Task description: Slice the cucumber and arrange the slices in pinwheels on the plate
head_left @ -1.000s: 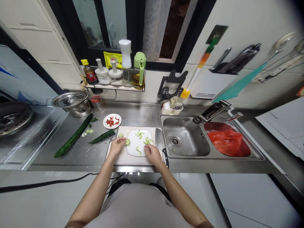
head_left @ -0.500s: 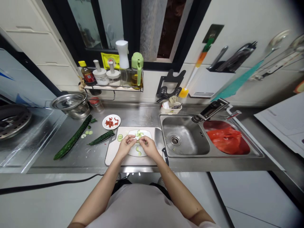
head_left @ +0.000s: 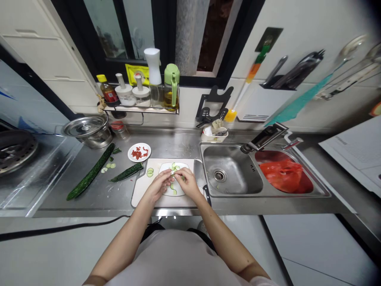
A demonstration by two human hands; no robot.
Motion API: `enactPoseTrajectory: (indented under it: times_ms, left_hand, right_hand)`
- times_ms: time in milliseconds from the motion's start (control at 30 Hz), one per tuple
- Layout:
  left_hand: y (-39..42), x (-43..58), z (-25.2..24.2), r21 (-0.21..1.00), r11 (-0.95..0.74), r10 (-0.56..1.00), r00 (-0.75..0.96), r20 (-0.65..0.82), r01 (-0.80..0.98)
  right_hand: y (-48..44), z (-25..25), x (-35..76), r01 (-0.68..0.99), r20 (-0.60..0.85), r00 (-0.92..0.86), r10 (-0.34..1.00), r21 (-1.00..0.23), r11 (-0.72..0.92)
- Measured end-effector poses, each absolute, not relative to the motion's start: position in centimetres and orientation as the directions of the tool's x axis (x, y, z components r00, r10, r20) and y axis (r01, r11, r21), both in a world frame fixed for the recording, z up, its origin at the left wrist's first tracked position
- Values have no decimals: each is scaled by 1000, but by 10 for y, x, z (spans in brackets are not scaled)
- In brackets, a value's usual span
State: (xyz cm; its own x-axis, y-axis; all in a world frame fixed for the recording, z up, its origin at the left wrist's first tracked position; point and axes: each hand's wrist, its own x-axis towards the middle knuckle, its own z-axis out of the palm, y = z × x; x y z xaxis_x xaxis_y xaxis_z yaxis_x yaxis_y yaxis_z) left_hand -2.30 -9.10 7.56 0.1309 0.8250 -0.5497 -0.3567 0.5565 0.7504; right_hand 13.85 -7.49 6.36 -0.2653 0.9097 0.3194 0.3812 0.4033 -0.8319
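Note:
Over a white plate (head_left: 163,169) on the cutting board (head_left: 143,192), my two hands meet at the fingertips. My left hand (head_left: 160,184) is half turned up, its fingers stretched out and slightly apart. My right hand (head_left: 188,183) is pinched, with a bit of a thin green cucumber slice showing at its fingers; the fingers cover most of it. Curved cucumber slices (head_left: 174,191) lie on the plate, partly hidden by the hands. More round cucumber slices (head_left: 150,172) rest at the board's left. A knife (head_left: 206,194) lies along the board's right edge.
A whole cucumber (head_left: 91,173), a cut cucumber piece (head_left: 126,173) and a small plate of red bits (head_left: 148,146) are left of the board. A lidded pot (head_left: 98,135) stands behind them. The sink (head_left: 238,174) is right, with a red bag (head_left: 281,174).
My left hand has turned palm-up and its fingers have straightened out of a pinch. My right hand has shifted slightly, fingertips now against the left ones. The view tilted a little.

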Motion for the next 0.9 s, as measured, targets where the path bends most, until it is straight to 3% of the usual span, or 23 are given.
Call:
enactPoseTrajectory:
  times_ms: [300, 533, 900]
  left_hand:
    - [-86, -24, 78, 814, 482, 864, 23, -502, -324]
    - [-84, -24, 79, 894, 351, 933, 28, -358, -279]
    - [-83, -21, 75, 909, 284, 955, 8, -296, -304]
  right_hand:
    - [-77, 66, 140, 414, 274, -319, 907, -821, 393]
    - [-72, 63, 138, 387, 251, -317, 914, -846, 367]
    - [-66, 56, 134, 292, 87, -257, 963, -943, 163]
